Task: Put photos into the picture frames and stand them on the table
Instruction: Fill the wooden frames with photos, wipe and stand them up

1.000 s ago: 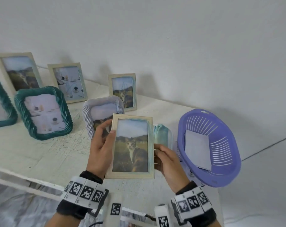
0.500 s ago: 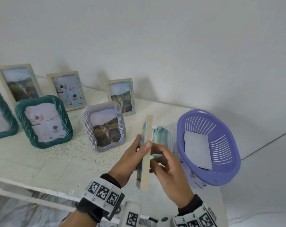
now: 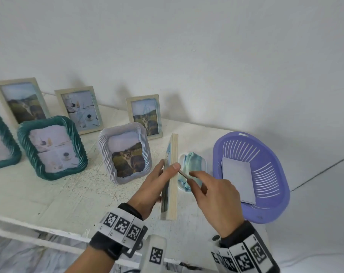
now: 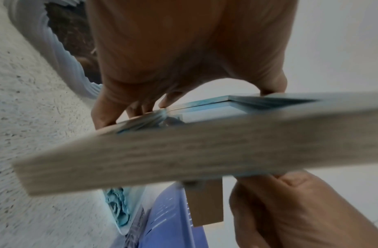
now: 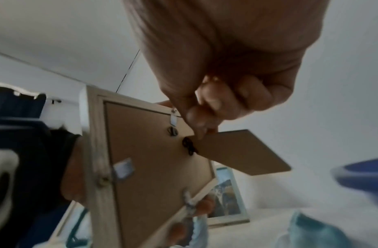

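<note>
A light wooden picture frame [image 3: 174, 184] with a cat photo stands edge-on above the white table [image 3: 49, 203], its brown back [image 5: 154, 151] turned to the right. My left hand [image 3: 167, 168] grips it, thumb on the top edge and fingers on the photo side. My right hand [image 3: 189, 177] pinches the brown cardboard stand [image 3: 184, 174] hinged to the back. In the right wrist view the stand [image 5: 237, 151] is swung out from the back board. The left wrist view shows the frame's edge [image 4: 162, 151] close up, with the stand [image 4: 205, 204] below it.
A purple basket [image 3: 265, 209] holding grey sheets [image 3: 238, 182] sits at the right. A white dish with a blue cloth [image 3: 191, 168] lies just behind the frame. Framed photos stand at the left: lilac [image 3: 106, 154], teal [image 3: 25, 142], wooden ones [image 3: 129, 115] by the wall.
The frame has turned from facing me to edge-on. My right hand left its right edge, went behind it and took hold of the stand, which now sticks out.
</note>
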